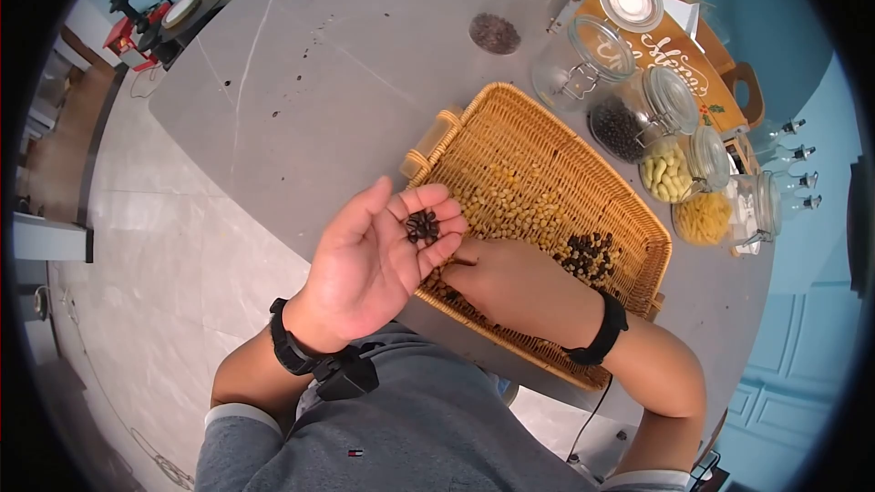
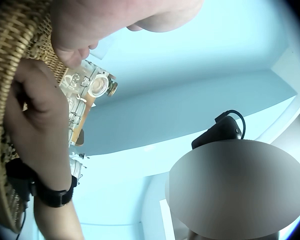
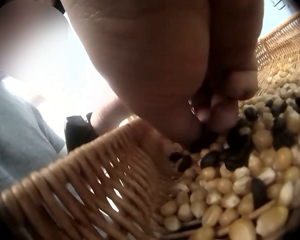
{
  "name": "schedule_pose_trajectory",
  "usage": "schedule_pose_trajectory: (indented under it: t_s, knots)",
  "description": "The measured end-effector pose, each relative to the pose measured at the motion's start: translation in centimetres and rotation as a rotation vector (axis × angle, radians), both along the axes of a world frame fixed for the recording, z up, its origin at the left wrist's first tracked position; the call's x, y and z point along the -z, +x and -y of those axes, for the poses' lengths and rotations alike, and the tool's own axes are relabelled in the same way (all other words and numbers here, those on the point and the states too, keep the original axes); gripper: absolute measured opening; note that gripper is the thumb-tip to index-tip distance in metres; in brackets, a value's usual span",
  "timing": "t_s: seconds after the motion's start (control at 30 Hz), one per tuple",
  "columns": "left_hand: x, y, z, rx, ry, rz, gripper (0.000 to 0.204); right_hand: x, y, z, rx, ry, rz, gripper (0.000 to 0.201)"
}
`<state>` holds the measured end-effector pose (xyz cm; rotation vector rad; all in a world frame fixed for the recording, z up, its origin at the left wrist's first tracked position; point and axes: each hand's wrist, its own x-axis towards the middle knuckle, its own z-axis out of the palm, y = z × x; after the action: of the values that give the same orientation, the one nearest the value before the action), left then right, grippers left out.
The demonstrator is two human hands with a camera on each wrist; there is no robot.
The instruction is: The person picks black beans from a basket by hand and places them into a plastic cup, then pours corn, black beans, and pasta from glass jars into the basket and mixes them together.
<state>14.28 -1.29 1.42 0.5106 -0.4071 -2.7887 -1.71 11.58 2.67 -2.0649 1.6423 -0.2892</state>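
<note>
My left hand is palm up beside the basket's near left edge, with a small heap of dark beans on its fingers. My right hand reaches down into the wicker basket, its thumb and fingers pinching at a dark bean near the wall. Yellow corn kernels cover much of the basket floor, mixed with dark beans around the right fingertips. Another cluster of dark beans lies on the kernels past the right hand.
Clip-lid glass jars line the basket's far right side, including one of black beans, one of peanuts and one of yellow pasta. A clear cup of dark beans stands behind the basket. Stray beans dot the grey table.
</note>
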Motion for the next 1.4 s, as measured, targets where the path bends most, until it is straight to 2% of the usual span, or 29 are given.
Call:
schedule_pose_trajectory:
  t_s: [0.1,0.33,0.4,0.47,0.5,0.57,0.6,0.67,0.7,0.77,0.87,1.0,1.07,1.2,1.3,1.37,1.4]
  knots:
    - [-0.1,0.1,0.0,0.0,-0.006,0.002,0.052,-0.2,0.4,0.2,-0.001,-0.066,0.028,0.008]
    - [0.4,0.3,0.0,0.0,-0.003,-0.034,0.055,0.3,-1.3,-0.7,0.117,-0.078,0.015,0.021]
    - [0.5,0.2,-0.1,0.003,-0.008,-0.042,0.055,-0.6,-1.6,-0.2,0.153,-0.086,0.042,0.025]
    - [0.3,0.1,-0.4,0.013,-0.016,-0.046,0.055,-3.1,-1.7,0.3,0.313,-0.02,0.179,0.017]
    - [0.0,-0.2,-0.7,0.03,-0.035,-0.019,0.054,-3.8,-1.6,0.6,0.321,-0.023,0.183,0.017]
    - [-0.5,-0.6,-1.0,0.054,-0.058,0.008,0.054,-4.7,-1.3,1.2,0.227,-0.185,0.301,0.016]
    - [-0.7,-0.8,-1.1,0.07,-0.043,0.006,0.053,-4.7,-1.3,1.0,0.231,-0.187,0.302,0.016]
    - [-0.7,-0.8,-1.0,0.084,-0.029,0.006,0.051,-4.8,-1.5,0.5,0.325,-0.149,0.15,0.017]
    - [-0.3,-0.6,-0.9,0.067,-0.017,0.016,0.05,-4.6,-1.8,0.2,0.324,-0.15,0.154,0.017]
    - [0.0,-0.4,-0.7,0.056,-0.009,0.034,0.05,-3.2,-2.1,-0.6,0.014,0.051,0.003,0.019]
    - [0.0,-0.6,-0.6,0.035,-0.02,0.062,0.049,-0.4,-0.8,-1.6,-0.012,0.007,0.158,0.018]
    - [0.0,-1.0,-0.8,0.033,-0.028,0.079,0.049,0.6,-1.0,-1.5,-0.047,-0.074,0.135,0.02]
    - [0.0,-1.0,-0.9,0.044,-0.029,0.084,0.049,0.7,-1.1,-1.5,-0.086,-0.042,0.043,0.022]
    - [0.2,-1.2,-0.9,0.043,-0.041,0.07,0.05,-0.2,-1.8,-1.8,-0.003,-0.067,0.064,0.021]
    - [0.2,-1.7,-1.0,0.051,-0.055,0.068,0.049,-0.5,-3.2,-2.0,0.067,-0.083,-0.048,0.02]
    - [0.2,-2.0,-1.1,0.057,-0.07,0.068,0.049,-0.4,-4.1,-2.1,0.19,-0.194,0.164,0.014]
    - [0.2,-2.3,-1.1,0.059,-0.07,0.074,0.048,-0.8,-4.6,-2.0,0.193,-0.196,0.161,0.014]
